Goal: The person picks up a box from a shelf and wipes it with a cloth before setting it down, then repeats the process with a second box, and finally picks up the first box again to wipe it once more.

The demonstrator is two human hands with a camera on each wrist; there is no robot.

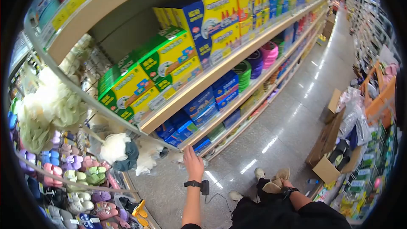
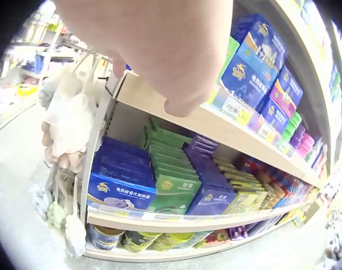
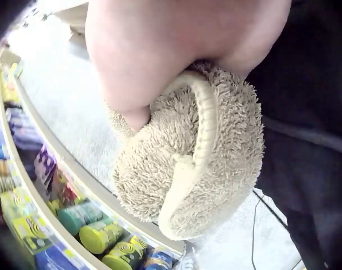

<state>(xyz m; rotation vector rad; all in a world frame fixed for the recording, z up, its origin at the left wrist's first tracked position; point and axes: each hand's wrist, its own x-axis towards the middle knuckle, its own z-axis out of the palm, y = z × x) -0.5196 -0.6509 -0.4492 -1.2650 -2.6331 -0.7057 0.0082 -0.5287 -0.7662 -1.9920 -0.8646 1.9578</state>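
My right hand [image 1: 288,186] grips a pair of fluffy beige slippers [image 1: 277,180] low beside my body. In the right wrist view, the slippers [image 3: 188,152] show shaggy pile and a pale piped edge; the right hand [image 3: 176,45] covers their top. My left hand [image 1: 193,165] reaches forward to the near corner of the store shelf, fingers fairly straight. Seen from the left wrist, this hand [image 2: 159,50] overlaps the wooden shelf edge [image 2: 143,95], with the fingertips right at it. Boxed mosquito-coil packs [image 2: 173,174] stand on the level below.
Bath puffs [image 1: 55,101] hang at the shelf's end, above a rack of colourful slippers [image 1: 76,178]. An open cardboard box [image 1: 335,152] stands on the floor at the right. The tiled aisle [image 1: 284,106] runs ahead between the shelves.
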